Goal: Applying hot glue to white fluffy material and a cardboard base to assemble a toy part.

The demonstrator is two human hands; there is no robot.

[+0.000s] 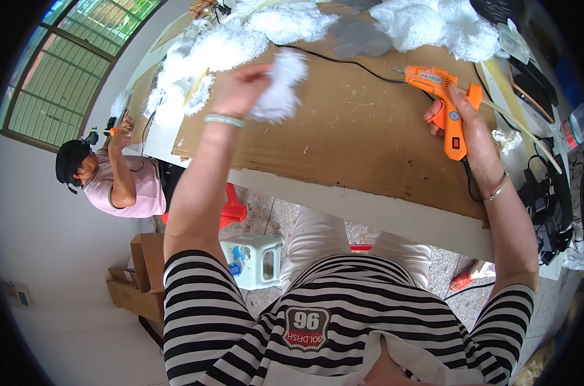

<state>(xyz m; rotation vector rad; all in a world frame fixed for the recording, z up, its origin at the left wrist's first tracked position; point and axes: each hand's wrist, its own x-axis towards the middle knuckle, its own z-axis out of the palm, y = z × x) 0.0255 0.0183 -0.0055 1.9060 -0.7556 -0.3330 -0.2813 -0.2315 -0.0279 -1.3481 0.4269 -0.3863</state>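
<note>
While my left hand (240, 90) pinches the white fluffy tuft (280, 87), it looks light, soft and crushable. My right hand (462, 125) wraps the stiff orange glue gun (441, 96) by its handle, the safest hold.

Black-and-white striped top with short sleeves and a dark badge at the front; pale trousers. Light green bangle on the left hand's (240, 90) wrist, thin metal bangle on the right hand's (475, 138).

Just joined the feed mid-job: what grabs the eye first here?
The bright orange glue gun in the right hand, over the brown cardboard sheet on the table. The left hand lifts a white fluffy tuft, with heaps of white fluff along the far edge.
</note>
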